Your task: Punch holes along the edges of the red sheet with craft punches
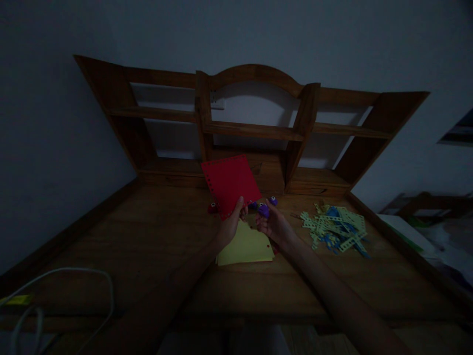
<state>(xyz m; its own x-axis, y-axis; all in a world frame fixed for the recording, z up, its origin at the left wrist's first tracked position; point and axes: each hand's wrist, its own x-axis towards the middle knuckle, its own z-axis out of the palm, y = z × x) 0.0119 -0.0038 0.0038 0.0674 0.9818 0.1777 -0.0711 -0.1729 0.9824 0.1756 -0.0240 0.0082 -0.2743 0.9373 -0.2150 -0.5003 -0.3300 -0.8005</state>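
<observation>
My left hand [233, 219] pinches the lower edge of a red sheet [231, 182] with holes along its borders, holding it tilted above the desk. Between the fingers of my right hand [275, 224] is a small purple piece [263, 211], perhaps with eyes on top; its kind is hard to make out in the dim light. Under both hands lie yellow sheets [246, 246]. Close behind stand another purple piece [273, 200] with an eye and a red piece [212, 207] with an eye, partly hidden by the red sheet.
A pile of pale yellow and blue perforated strips [340, 229] lies on the desk [148, 236] at the right. Wooden shelves [254, 130] rise along the back. A white cable [109, 281] loops at the front left, near a yellow object [16, 300].
</observation>
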